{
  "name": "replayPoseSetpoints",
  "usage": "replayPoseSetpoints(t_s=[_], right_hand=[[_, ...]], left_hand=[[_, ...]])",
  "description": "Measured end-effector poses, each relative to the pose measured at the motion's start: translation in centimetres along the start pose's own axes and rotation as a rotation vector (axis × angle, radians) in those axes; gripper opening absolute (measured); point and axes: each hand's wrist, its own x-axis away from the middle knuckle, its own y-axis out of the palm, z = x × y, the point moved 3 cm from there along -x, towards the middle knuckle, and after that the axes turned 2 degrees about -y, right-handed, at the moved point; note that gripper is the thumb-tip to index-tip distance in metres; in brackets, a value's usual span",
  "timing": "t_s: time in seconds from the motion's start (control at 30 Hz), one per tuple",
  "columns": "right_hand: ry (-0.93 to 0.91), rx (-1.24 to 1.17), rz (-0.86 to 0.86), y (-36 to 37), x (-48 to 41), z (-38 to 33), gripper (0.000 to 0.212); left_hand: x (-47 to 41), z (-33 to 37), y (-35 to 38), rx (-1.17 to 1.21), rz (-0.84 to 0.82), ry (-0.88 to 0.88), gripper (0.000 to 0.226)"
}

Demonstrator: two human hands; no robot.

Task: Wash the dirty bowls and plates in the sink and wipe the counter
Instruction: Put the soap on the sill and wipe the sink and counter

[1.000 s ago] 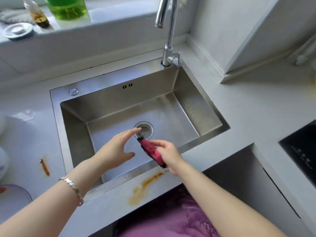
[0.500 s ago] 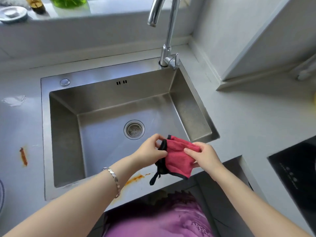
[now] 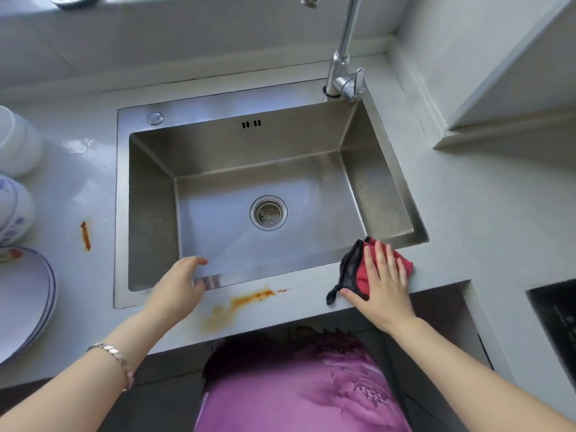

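1. The markings on the black cooktop [image 3: 558, 316] at the right edge are too small to read.
2. The right hand [image 3: 386, 285] lies flat, fingers straight and spread, pressing a red cloth [image 3: 402, 263] onto the narrow front strip of the table [image 3: 467, 219]. It is just beside the front right corner of the sink [image 3: 389, 169].
3. The cloth's black trim trails toward the table's front edge.
4. The left hand [image 3: 180, 288] rests on the sink's front rim, its fingers loosely bent over the inner edge and holding nothing.
5. An orange stain [image 3: 249, 299] lies on the front strip between the hands, and a second streak [image 3: 85, 236] lies left of the sink.
6. The bowls [image 3: 15, 210] and stacked plates [image 3: 28, 304] stand on the table at far left, well apart from both hands.
7. The faucet [image 3: 343, 70] rises at the sink's back right corner.
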Motion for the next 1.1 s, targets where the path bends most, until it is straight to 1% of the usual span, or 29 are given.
replayPoseSetpoints(t_s=[0.07, 0.13, 0.17, 0.27, 0.33, 0.43, 0.47, 0.53, 0.6, 0.67, 0.77, 0.8, 0.83, 0.9, 0.93, 0.97, 1.0, 1.03, 1.1], right_hand=[[0.025, -0.034, 0.007, 0.7, 0.5, -0.9, 0.088], [0.062, -0.077, 0.069, 1.1, 1.1, -2.7, 0.074], [0.081, -0.102, 0.099, 1.4, 1.5, -4.0, 0.07], [0.166, -0.261, 0.144, 2.7, 2.6, -9.6, 0.07], [0.255, -0.282, 0.164, 3.7, 2.7, -14.4, 0.069], [0.385, -0.297, 0.174, 4.9, 1.5, -21.4, 0.063], [0.405, -0.327, 0.197, 5.0, 1.0, -23.6, 0.064], [0.407, -0.393, 0.188, 5.1, 0.0, -27.7, 0.063], [0.413, -0.503, 0.173, 5.1, -1.9, -30.6, 0.053], [0.481, -0.666, 0.19, 4.4, -3.8, -32.1, 0.043], [0.564, -1.028, 0.193, 1.8, -4.6, -31.5, 0.038], [0.579, -1.102, 0.233, 0.8, -3.9, -30.3, 0.037], [0.578, -1.118, 0.302, -0.1, -2.7, -28.9, 0.035], [0.512, -1.023, 0.423, -1.0, 0.1, -25.9, 0.03], [0.478, -0.963, 0.428, -0.7, 1.6, -24.7, 0.028], [0.45, -0.922, 0.398, 0.2, 2.8, -24.1, 0.03], [0.418, -0.87, 0.34, 1.6, 3.9, -24.1, 0.038], [0.376, -0.78, 0.269, 3.1, 4.6, -24.7, 0.05], [0.298, -0.518, 0.16, 6.0, 5.5, -27.4, 0.075]], left_hand=[[0.7, -2.8, -0.8, 0.033, 0.016, -0.057, 0.04], [1.2, -4.9, -1.5, 0.043, 0.012, -0.069, 0.038], [1.4, -5.8, -1.9, 0.036, 0.004, -0.061, 0.037], [1.3, -7.7, -3.1, 0.001, -0.02, -0.006, 0.037], [0.9, -8.6, -4.1, -0.02, -0.033, 0.043, 0.038], [0.2, -10.0, -5.6, -0.082, -0.056, 0.106, 0.038], [0.0, -10.5, -6.0, -0.104, -0.066, 0.128, 0.038], [-0.3, -11.7, -6.8, -0.147, -0.083, 0.174, 0.037], [-0.5, -12.5, -7.3, -0.186, -0.104, 0.214, 0.036], [-0.7, -13.5, -7.6, -0.214, -0.129, 0.255, 0.036], [-1.1, -15.0, -8.0, -0.256, -0.137, 0.292, 0.037], [-1.2, -15.5, -8.1, -0.285, -0.134, 0.309, 0.037], [-1.3, -15.9, -8.2, -0.327, -0.127, 0.332, 0.039], [-1.5, -16.5, -8.1, -0.439, -0.1, 0.416, 0.041], [-1.6, -16.7, -8.1, -0.487, -0.081, 0.466, 0.042], [-1.7, -17.0, -8.0, -0.515, -0.058, 0.515, 0.042], [-1.7, -17.3, -7.9, -0.526, -0.034, 0.551, 0.041], [-1.8, -17.6, -7.9, -0.527, -0.012, 0.568, 0.039], [-1.8, -17.9, -8.5, -0.549, 0.004, 0.557, 0.037]])
